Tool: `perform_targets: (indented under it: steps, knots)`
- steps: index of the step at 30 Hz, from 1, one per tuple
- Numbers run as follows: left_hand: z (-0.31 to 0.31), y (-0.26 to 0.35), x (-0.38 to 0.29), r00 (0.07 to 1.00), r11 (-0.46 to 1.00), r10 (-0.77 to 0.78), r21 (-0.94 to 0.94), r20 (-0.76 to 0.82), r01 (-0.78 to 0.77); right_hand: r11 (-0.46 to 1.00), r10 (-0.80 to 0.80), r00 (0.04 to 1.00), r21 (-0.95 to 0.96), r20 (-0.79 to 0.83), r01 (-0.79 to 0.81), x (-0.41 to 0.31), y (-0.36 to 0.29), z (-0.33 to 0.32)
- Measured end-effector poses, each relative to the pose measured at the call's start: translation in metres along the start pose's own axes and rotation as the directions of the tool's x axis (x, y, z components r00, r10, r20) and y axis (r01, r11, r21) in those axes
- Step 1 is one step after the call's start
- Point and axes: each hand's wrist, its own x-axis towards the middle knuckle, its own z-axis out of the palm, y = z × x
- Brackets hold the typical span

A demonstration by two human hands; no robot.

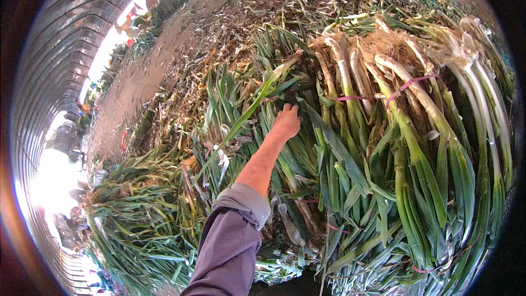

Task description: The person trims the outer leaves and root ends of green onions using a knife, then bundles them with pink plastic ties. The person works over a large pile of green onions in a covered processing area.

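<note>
My left hand (pixel 287 121), below a rolled-up sleeve, reaches down onto the dark green leaves of a bundle of long-stemmed leeks or large green onions (pixel 302 148). Its fingers are curled, and their tips are partly lost among the leaves, so a grip cannot be made out. Just beyond it a loose stalk (pixel 283 68) lies slantwise with its long leaf pointing down to the left. To the right, bundles with white stems (pixel 404 70) and stringy roots lie side by side; a pink tie (pixel 411 86) goes around one. My right hand is out of view.
More green-leaved bundles (pixel 139 213) lie at the lower left. Trimmed leaves and peelings (pixel 230 28) cover the ground beyond. A strip of bare ground (pixel 127 102) runs along the left, under an arched roof (pixel 61 41). Small, blurred people appear in the distance.
</note>
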Motion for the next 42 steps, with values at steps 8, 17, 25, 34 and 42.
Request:
perform_targets:
  steps: [8, 17, 25, 34, 42]
  knots:
    - [-0.023, -0.016, 0.031, 0.757, 0.984, 0.079, 0.17, -0.649, 0.043, 0.996, 0.013, 1.0, -0.094, -0.007, -0.014, 0.02, -0.027, -0.017]
    - [0.07, -0.052, 0.046, 0.523, 0.992, -0.064, -0.109, -0.85, -0.056, 0.985, 0.012, 0.999, -0.169, -0.039, -0.018, 0.035, -0.042, -0.015]
    - [-0.005, -0.072, 0.016, 0.878, 0.697, -0.357, -0.717, -0.318, 0.024, 0.959, -0.131, 0.985, -0.265, -0.115, 0.096, 0.016, -0.061, -0.007]
    - [-0.1, 0.091, -0.174, 0.915, 0.141, -0.361, -0.98, -0.181, -0.138, 0.635, -0.327, 0.944, -0.73, 0.044, 0.254, -0.048, -0.018, 0.04]
    - [-0.077, 0.264, -0.236, 0.99, 0.049, 0.117, -0.995, -0.082, -0.088, 0.991, 0.037, 0.995, -0.122, -0.096, -0.048, -0.049, -0.034, 0.047]
